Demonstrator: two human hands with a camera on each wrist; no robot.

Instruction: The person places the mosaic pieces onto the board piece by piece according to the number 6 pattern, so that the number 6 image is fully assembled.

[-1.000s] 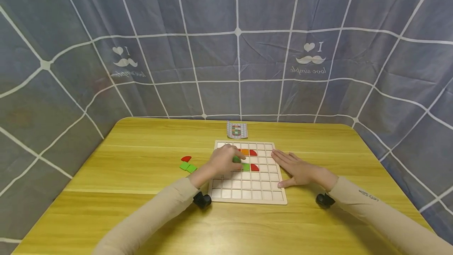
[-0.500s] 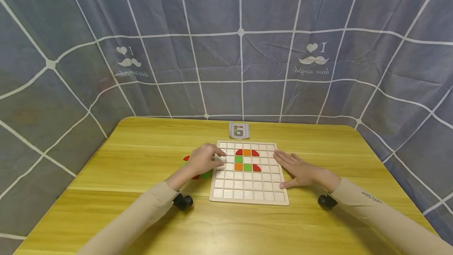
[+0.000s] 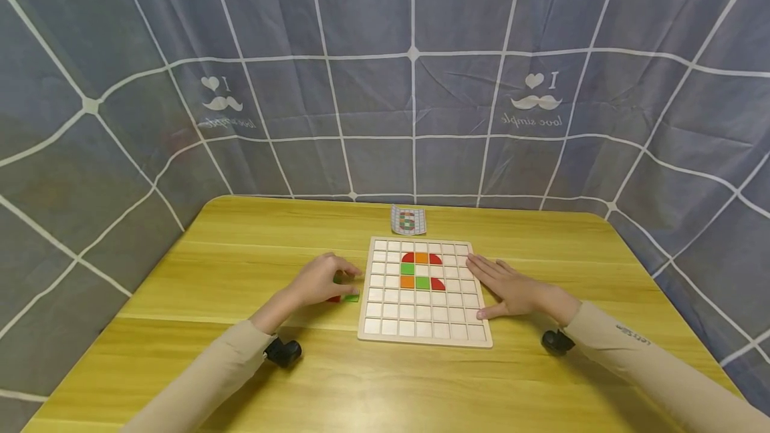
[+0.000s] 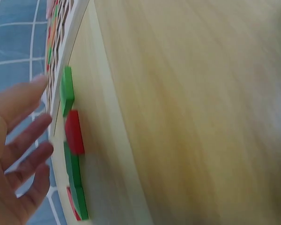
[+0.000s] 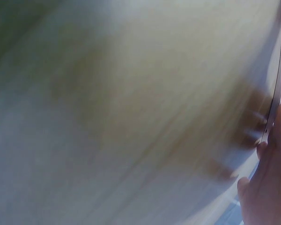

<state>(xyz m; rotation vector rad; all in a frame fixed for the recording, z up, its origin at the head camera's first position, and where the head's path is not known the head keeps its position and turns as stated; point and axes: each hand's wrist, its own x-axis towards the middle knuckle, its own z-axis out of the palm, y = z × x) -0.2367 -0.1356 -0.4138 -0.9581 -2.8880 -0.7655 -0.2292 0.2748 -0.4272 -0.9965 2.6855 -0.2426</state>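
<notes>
My left hand (image 3: 321, 279) hovers over loose tiles left of the wooden grid board (image 3: 390, 331). In the left wrist view its fingers are apart and bent a little, with nothing between them. Beside them on the table lie a green tile (image 4: 67, 91), a red tile (image 4: 75, 132), more green tiles (image 4: 78, 201) and part of another red one. In the head view the hand hides most of these. My right hand (image 3: 508, 289) lies flat, fingers straight, against the board's right edge. Set in the board are red quarter-round, orange (image 3: 407, 282) and green square tiles (image 3: 423, 283).
A small pattern card (image 3: 408, 220) with a coloured figure on a grid lies behind the board. The wooden table (image 3: 271, 232) reaches back to a grey-blue curtain (image 3: 367, 99) with white lines. Black wrist cameras (image 3: 284, 353) are strapped to both wrists.
My left hand has drawn back from the board to the loose tiles on the left. An orange tile it was covering now shows on the board. My right hand stays in place.
</notes>
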